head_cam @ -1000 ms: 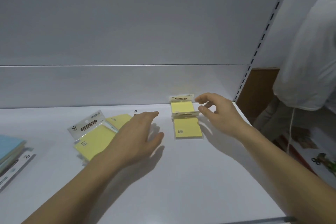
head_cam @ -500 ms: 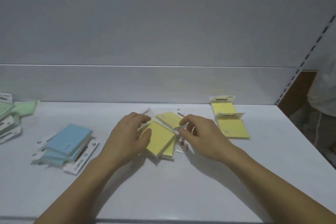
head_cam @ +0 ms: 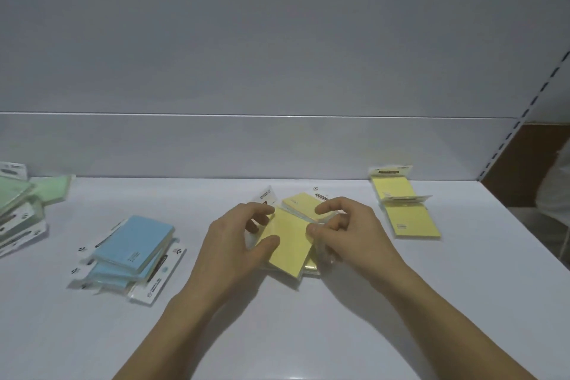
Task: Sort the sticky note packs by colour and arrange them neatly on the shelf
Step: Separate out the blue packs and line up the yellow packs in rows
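Note:
A loose pile of yellow sticky note packs (head_cam: 290, 248) lies at the middle of the white shelf (head_cam: 277, 327). My left hand (head_cam: 237, 244) grips the pile's left side, thumb on the top pack. My right hand (head_cam: 348, 234) pinches the packs' right edge, with its forefinger over a second yellow pack (head_cam: 300, 203) behind. Two yellow packs (head_cam: 404, 207) lie in a row at the back right. A heap of blue packs (head_cam: 129, 253) sits to the left. Green packs (head_cam: 21, 203) are piled at the far left edge.
The shelf's grey back panel (head_cam: 277, 145) rises right behind the packs. A slotted upright (head_cam: 524, 111) marks the shelf's right end, with a brown surface (head_cam: 524, 163) and a person's white clothing (head_cam: 561, 182) beyond it.
The view swung left from the shelf's right end. My right hand left the two yellow packs at the back right, and both hands closed in on the middle yellow pile.

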{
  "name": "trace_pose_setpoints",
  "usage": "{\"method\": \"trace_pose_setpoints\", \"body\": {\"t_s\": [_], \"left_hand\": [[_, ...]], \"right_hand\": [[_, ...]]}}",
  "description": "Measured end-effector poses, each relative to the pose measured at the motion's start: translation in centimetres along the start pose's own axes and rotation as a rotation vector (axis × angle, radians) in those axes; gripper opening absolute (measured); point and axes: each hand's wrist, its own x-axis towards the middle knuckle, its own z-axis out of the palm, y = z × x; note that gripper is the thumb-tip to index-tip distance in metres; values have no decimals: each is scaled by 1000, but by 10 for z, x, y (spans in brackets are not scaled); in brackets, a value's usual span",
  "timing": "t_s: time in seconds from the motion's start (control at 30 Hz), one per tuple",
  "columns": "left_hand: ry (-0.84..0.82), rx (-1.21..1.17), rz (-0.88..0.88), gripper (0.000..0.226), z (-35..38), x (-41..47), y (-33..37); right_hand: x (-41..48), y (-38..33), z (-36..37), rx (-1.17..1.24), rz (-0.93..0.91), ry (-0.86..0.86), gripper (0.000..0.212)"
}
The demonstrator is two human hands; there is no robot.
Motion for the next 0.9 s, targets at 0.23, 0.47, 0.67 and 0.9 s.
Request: {"method": "trace_pose_setpoints", "body": {"t_s": [0.23, 0.47, 0.67, 0.9], "left_hand": [[84, -396, -54, 30, -1, 4, 14], [-38, -505, -62, 24, 5, 25, 27], [-102, 141, 16, 17, 23, 70, 22], [-366, 541, -121, 49, 63, 104, 30]], "right_hand": [[2, -8, -2, 246, -62, 27, 14], [11, -6, -25, 351, -58, 72, 3], [18, -1, -66, 406, -51, 202, 5], [14, 5, -106, 363, -48, 228, 14]]}}
